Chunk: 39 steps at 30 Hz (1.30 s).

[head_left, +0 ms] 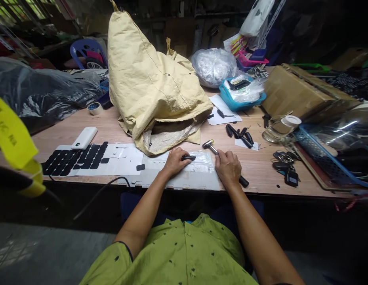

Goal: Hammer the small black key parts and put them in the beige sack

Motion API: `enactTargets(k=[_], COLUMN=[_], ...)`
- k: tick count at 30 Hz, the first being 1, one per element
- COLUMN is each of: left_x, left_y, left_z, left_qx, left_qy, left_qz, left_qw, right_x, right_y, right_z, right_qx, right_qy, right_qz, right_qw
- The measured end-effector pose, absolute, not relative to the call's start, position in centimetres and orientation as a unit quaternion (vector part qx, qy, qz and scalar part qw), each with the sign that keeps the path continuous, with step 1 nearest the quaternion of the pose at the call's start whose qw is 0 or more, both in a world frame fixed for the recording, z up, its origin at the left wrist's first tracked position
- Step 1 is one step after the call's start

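Observation:
My right hand is wrapped round the handle of a small hammer, its metal head with a yellowish face lying just above the table. The black grip end sticks out below the palm. In the fingers of my left hand is a small black plastic part, held over a taped, clear-covered white board. What exactly the part is, I cannot make out. Left of this hand, black rounded pads lie in rows on white paper, with one loose pad close by.
A large cream sack stands behind my hands, mouth toward me. Right of it lie black parts, a clear bottle, keys and a blue basket. A white power bank and tape roll are at left.

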<state>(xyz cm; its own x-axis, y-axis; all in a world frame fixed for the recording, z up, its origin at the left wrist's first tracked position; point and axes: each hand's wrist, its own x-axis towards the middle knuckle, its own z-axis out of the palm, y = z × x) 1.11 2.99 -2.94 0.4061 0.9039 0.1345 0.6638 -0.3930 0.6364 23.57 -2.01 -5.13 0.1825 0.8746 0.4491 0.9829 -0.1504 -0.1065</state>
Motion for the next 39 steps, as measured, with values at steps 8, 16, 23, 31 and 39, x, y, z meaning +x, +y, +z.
enactTargets(k=[8, 16, 23, 31, 39], left_x=[1.0, 1.3, 1.6, 1.6, 1.6], left_y=[3.6, 3.6, 3.6, 3.5, 3.4], left_z=[-3.1, -3.7, -3.9, -3.7, -3.5], left_qx=[0.790, 0.788, 0.792, 0.794, 0.784], left_qy=[0.493, 0.488, 0.489, 0.483, 0.495], left_qz=[0.239, 0.254, 0.245, 0.247, 0.247], left_qw=[0.276, 0.277, 0.270, 0.277, 0.283], right_x=[23.8, 20.0, 19.1, 19.3, 19.9], right_y=[-2.7, -6.2, -7.4, -7.3, -7.4], right_z=[-4.6, -2.9, -3.8, -3.1, -3.5], right_qx=[-0.705, -0.586, -0.583, -0.624, -0.635], right_qy=[-0.651, -0.688, -0.713, -0.694, -0.698], right_qz=[-0.128, 0.025, 0.090, 0.093, 0.077], right_qw=[0.250, 0.426, 0.379, 0.347, 0.321])
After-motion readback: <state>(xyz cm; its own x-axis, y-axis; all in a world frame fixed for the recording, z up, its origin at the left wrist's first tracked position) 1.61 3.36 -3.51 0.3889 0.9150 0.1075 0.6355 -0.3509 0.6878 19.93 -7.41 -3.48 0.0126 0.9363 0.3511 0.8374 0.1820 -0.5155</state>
